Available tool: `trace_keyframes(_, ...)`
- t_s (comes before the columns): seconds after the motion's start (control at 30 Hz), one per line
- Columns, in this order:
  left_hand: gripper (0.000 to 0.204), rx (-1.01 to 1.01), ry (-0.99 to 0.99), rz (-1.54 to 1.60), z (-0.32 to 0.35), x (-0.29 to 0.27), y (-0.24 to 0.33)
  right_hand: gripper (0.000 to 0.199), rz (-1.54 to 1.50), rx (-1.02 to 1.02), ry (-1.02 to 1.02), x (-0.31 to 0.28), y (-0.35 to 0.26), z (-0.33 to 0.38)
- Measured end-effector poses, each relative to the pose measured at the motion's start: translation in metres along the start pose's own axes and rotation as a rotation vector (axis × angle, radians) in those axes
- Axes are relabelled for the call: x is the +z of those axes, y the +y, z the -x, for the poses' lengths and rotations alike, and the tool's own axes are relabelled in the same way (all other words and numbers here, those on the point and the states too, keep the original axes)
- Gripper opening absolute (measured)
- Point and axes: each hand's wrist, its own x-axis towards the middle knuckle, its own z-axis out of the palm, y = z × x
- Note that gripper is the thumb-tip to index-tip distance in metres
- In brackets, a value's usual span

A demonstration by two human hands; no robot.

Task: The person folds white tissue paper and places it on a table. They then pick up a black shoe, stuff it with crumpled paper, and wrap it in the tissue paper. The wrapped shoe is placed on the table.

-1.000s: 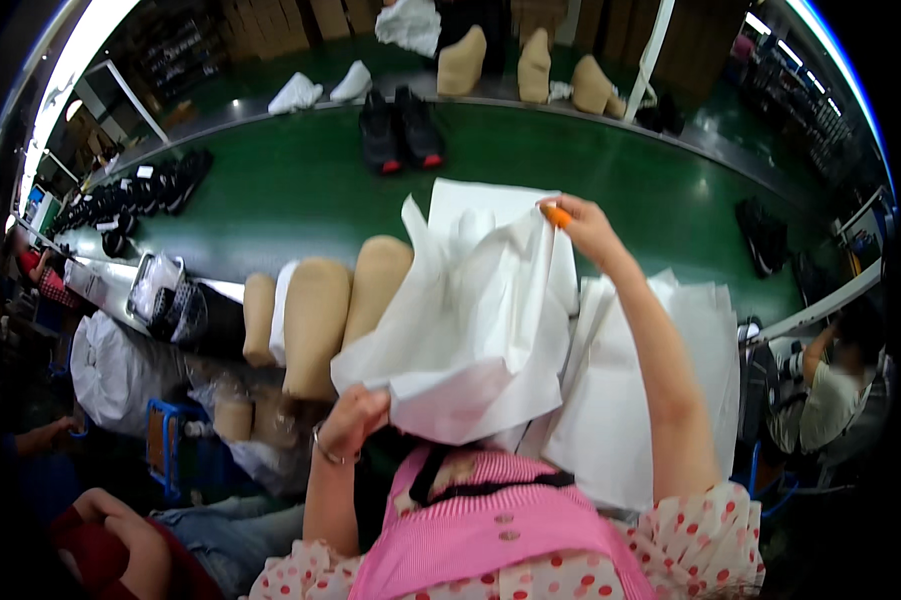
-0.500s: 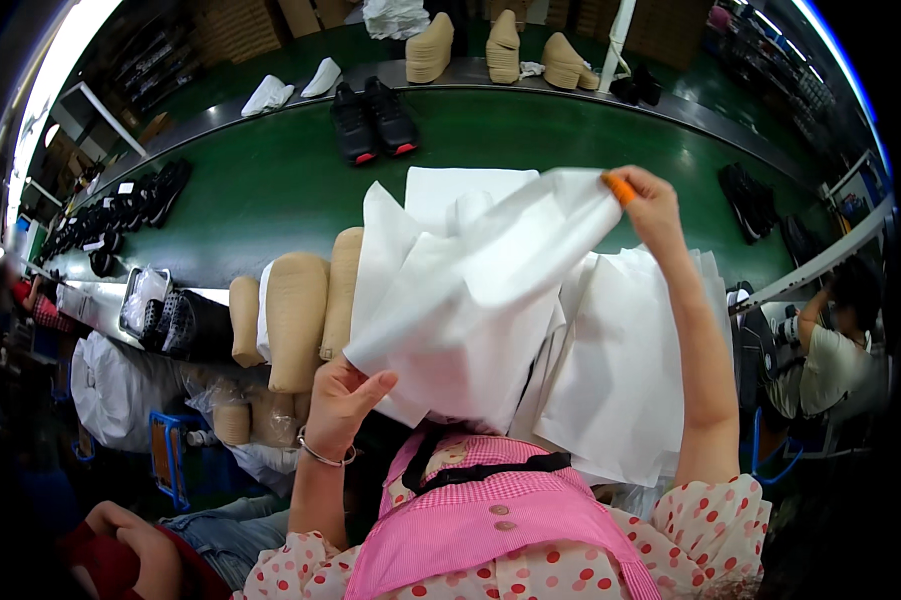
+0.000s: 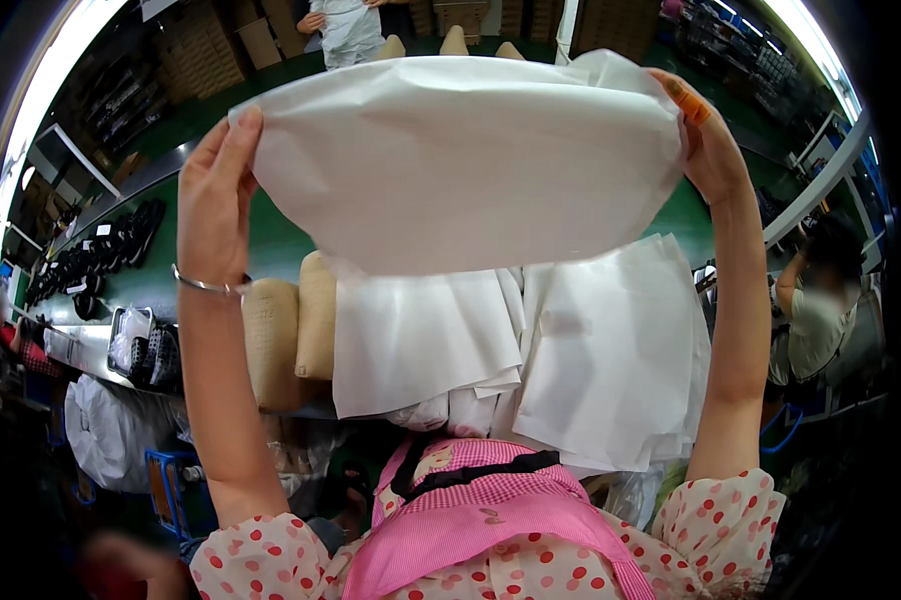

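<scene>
A large sheet of white paper (image 3: 460, 170) hangs stretched between my two hands, raised over the bench. My left hand (image 3: 220, 170), with a bangle at the wrist, pinches its left corner between thumb and fingers. At the opposite end my right hand (image 3: 708, 145), with an orange covering on a finger, grips the edge. The sheet's lower edge sags in a curve. Below it lie two stacks of white sheets, one in the middle (image 3: 425, 345) and one to the right (image 3: 610, 360). Much of the green bench behind is hidden by the raised sheet.
Tan shoe-shaped forms (image 3: 271, 340) stand left of the stacks. Black shoes (image 3: 120, 245) line the bench's far left, above a tray (image 3: 130, 340) with a clear bag. A co-worker (image 3: 348, 25) stands across the bench; another person (image 3: 820, 300) is at the right.
Both hands have risen and spread apart, my left moving up and left, drawing the sheet out wide. The raised sheet now covers the black shoes at the back. A co-worker has appeared across the bench.
</scene>
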Motion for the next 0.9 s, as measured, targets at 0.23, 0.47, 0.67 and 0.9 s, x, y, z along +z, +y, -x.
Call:
trace_keyframes(0.23,0.022,-0.120,-0.008,-0.013,-0.024,0.008,-0.026,0.041,-0.126,0.032,0.040,-0.007,0.030,0.038)
trace_keyframes(0.47,0.024,0.408,0.232,-0.636,-0.006,0.049,-0.040,0.038,0.272,-0.056,0.120,-0.017,0.034,0.076)
trace_keyframes(0.67,0.032,0.262,0.004,-0.055,0.003,0.075,-0.044,0.028,-0.214,-0.024,0.203,-0.024,0.029,0.111)
trace_keyframes(0.9,0.034,0.242,0.167,-0.196,-0.003,0.096,-0.064,0.024,0.409,0.024,0.219,-0.042,0.018,0.173)
